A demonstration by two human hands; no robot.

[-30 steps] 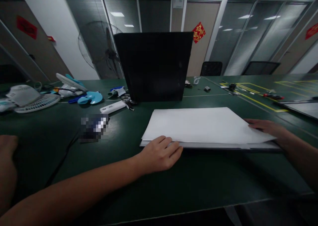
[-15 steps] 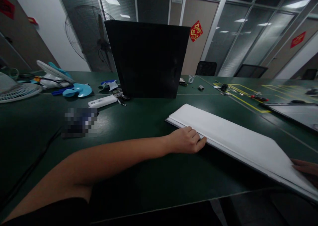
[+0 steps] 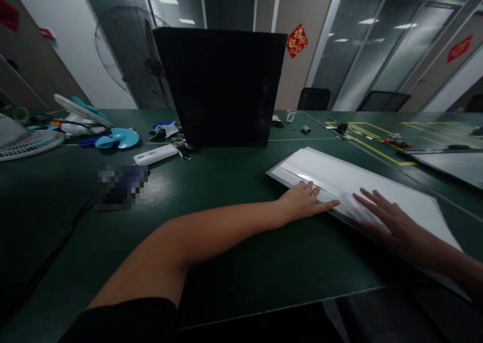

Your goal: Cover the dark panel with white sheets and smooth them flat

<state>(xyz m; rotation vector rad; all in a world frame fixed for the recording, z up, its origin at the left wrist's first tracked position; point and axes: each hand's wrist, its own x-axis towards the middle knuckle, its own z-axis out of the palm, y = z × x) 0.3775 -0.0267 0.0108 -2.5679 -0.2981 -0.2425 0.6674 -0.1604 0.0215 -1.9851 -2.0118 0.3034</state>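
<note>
A large flat panel point(image 3: 287, 177) with a dark edge lies slantwise at the right front of the green table. White sheets point(image 3: 400, 187) cover most of it, set back from its near left edge. My left hand point(image 3: 304, 200) rests on the near edge of the sheets, its fingers spread and nothing gripped. Over the middle of the sheets is my right hand point(image 3: 388, 217), slightly blurred, with fingers apart; whether its palm touches them I cannot tell.
A black upright box-like object point(image 3: 222, 89) stands at the back middle. Fan parts point(image 3: 118, 138), a white stick-shaped device point(image 3: 155, 155) and a cable lie left. Small parts, a red-handled tool point(image 3: 397, 143) and another panel point(image 3: 449, 164) are at right.
My right hand has come in from the right edge over the sheets. My left hand has let go of the near edge and spread its fingers. The white sheets have shifted back, baring the panel's near edge.
</note>
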